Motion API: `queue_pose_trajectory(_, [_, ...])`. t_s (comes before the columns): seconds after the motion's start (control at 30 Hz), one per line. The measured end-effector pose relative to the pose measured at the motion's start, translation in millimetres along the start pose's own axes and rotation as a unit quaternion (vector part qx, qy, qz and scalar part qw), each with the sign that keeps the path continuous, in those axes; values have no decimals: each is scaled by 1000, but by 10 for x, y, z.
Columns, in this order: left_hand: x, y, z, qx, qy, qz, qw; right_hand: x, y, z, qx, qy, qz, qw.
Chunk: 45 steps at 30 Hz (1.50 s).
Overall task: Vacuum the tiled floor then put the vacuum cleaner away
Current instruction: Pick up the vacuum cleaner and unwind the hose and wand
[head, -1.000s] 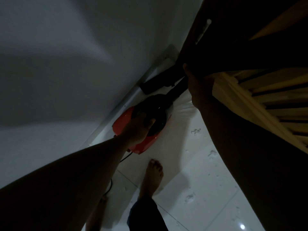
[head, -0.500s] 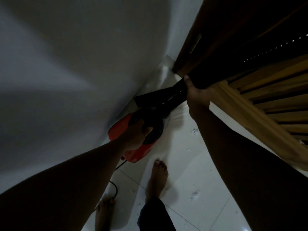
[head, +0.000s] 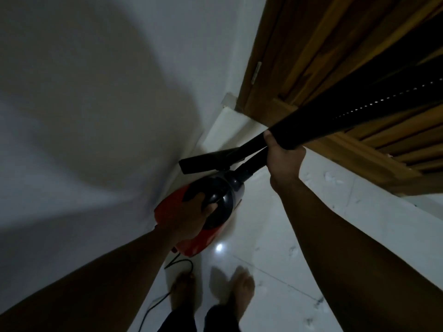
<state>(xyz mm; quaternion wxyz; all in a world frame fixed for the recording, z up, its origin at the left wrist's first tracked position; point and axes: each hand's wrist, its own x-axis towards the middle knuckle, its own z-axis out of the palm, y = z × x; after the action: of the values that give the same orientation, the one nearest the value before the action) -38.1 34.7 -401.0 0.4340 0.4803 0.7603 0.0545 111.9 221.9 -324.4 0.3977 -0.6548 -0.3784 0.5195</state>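
Red vacuum cleaner [head: 199, 245] is held low beside the left wall [head: 96, 116], our left hand [head: 191, 219] curled round it, our right hand [head: 282, 156] gripping the black tube [head: 335, 116], and we fear the cord [head: 182, 262] trailing near our feet [head: 242, 286] could trip us.

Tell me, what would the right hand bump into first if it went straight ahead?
Probably the wooden door frame, just beyond the black tube that the right hand grips, though depth is unclear.

Light: dim, cool.
Glare: one small bright spot on the glossy tiled floor [head: 263, 236].
Shadows: broad, soft patches across the wall [head: 96, 104].
Blur: feet [head: 242, 288] smeared.
Distortion: wide-angle bending at edges.
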Motion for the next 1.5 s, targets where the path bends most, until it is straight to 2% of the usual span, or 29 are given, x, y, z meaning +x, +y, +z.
queue_pose_trajectory(0.07, [-232,-32,63,26,-4,10,1000,-247,19,-115,17,6,13,1000])
queue_pose_trajectory(0.1, [-345,-41,77,46,23,0,999,-351,25,-179,18,7,15,1000])
queue_pose_trajectory(0.17, [-635,6,87,4,82,-36,996,-571,36,-341,17,7,11,1000])
queue_pose_trajectory(0.2, [-761,50,106,-27,86,-41,995,-672,38,-425,21,9,10,1000])
queue_pose_trajectory(0.27, [-1026,117,180,-27,48,-28,998,-892,61,-592,34,10,14,999])
queue_pose_trajectory(0.33, [-1301,135,259,25,28,-10,999,-1172,71,-773,52,10,16,998])
queue_pose_trajectory(0.73, [-3345,7,895,20,33,2,999,-3083,250,-1810,79,23,14,996])
queue_pose_trajectory(0.93, [-4269,-409,1193,73,24,45,996,-4048,637,-2027,68,18,0,998])
queue_pose_trajectory(1.07, [-4812,-860,1574,83,10,117,990,-4732,927,-2190,52,30,-10,998])
queue_pose_trajectory(1.2, [-5393,-1212,1842,50,16,67,996,-5468,1309,-2358,46,43,-18,998])
queue_pose_trajectory(1.27, [-5665,-1390,2022,63,26,79,995,-5803,1514,-2448,42,54,-18,998])
queue_pose_trajectory(1.33, [-5962,-1617,2226,118,15,87,989,-6111,1767,-2539,36,46,-21,998])
queue_pose_trajectory(1.4, [-6242,-1863,2454,158,-18,134,978,-6452,2041,-2699,24,42,-14,999])
queue_pose_trajectory(1.47, [-6520,-1979,2639,125,-43,91,987,-6762,2295,-2882,13,50,-1,999])
queue_pose_trajectory(1.5, [-6693,-2011,2780,141,-56,83,985,-6923,2412,-2997,10,52,3,999])
